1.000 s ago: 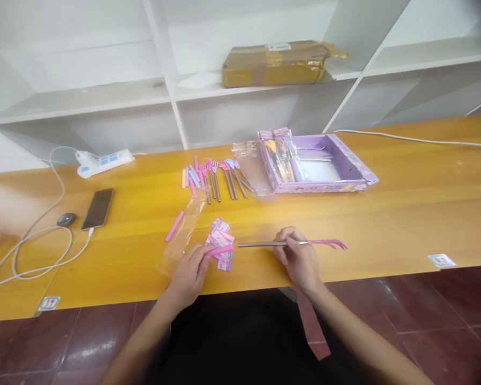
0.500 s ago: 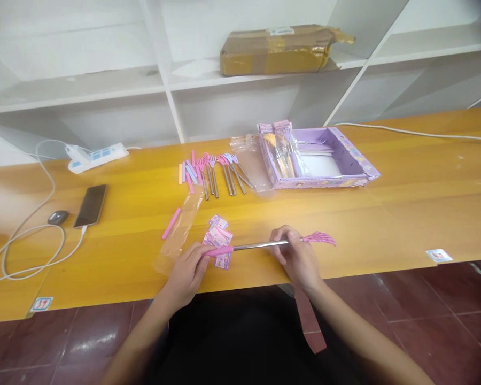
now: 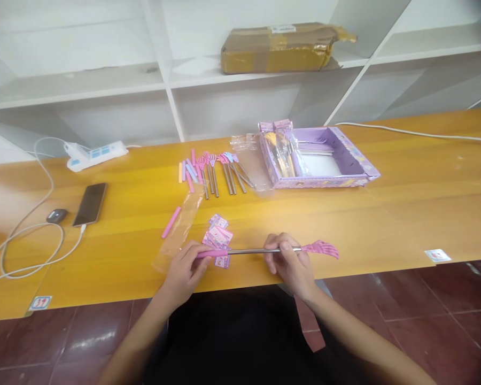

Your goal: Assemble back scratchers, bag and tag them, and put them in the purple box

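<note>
A back scratcher (image 3: 248,251) with a pink grip, a metal rod and a pink claw head lies across my two hands, just above the table's front edge. My left hand (image 3: 184,270) is closed round the pink grip at its left end. Near the claw, my right hand (image 3: 291,263) pinches the metal rod. Small printed cards (image 3: 217,234) lie in a pile just behind the grip. A loose pink grip sleeve (image 3: 171,222) rests beside a clear plastic wrapper (image 3: 183,227) to the left.
Several claw-headed rods (image 3: 224,174) and coloured grip sleeves (image 3: 188,171) lie at the back. A purple display box (image 3: 320,183) holds bagged scratchers. A phone (image 3: 90,204), a mouse (image 3: 56,215), cables and a power strip (image 3: 98,156) are at left. A taped carton (image 3: 278,51) sits on the shelf.
The back scratcher has tilted, its grip end shifting slightly left and its claw end dropping a little. My right hand has moved slightly left along the rod, its fingers repositioned.
</note>
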The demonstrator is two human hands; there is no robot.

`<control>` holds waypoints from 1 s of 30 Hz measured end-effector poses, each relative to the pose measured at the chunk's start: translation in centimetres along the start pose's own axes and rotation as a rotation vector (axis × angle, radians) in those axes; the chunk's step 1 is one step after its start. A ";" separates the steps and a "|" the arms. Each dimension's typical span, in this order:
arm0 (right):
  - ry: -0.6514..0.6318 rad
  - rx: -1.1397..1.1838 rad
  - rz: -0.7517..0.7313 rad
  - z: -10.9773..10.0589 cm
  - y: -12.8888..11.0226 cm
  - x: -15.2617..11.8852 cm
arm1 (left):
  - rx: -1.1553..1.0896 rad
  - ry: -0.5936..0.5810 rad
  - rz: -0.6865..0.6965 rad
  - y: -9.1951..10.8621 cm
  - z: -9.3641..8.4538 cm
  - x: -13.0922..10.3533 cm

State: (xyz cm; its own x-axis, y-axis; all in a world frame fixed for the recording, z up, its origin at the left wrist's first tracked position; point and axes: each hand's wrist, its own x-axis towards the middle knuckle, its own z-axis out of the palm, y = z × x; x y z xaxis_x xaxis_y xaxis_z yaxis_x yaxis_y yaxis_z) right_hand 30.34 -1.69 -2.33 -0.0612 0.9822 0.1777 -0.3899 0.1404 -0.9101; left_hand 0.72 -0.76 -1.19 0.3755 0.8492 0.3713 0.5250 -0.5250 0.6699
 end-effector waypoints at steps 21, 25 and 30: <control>0.085 0.038 0.085 -0.1 -0.6 1.1 | 0.028 0.148 0.022 0.4 -0.2 -0.1; 0.269 0.189 0.033 -1.2 -1.9 2.3 | 0.073 0.241 0.016 0.8 -0.3 0.2; 0.413 -0.017 0.003 -2.8 -2.5 2.6 | 0.077 0.228 -0.005 0.9 -0.3 0.4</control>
State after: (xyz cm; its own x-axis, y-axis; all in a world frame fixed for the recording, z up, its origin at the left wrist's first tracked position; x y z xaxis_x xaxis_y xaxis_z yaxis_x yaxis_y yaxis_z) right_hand 33.73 0.84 -0.59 0.3126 0.9498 0.0131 -0.3748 0.1360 -0.9171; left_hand 1.10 -0.91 -0.26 0.1953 0.8381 0.5094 0.5861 -0.5162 0.6245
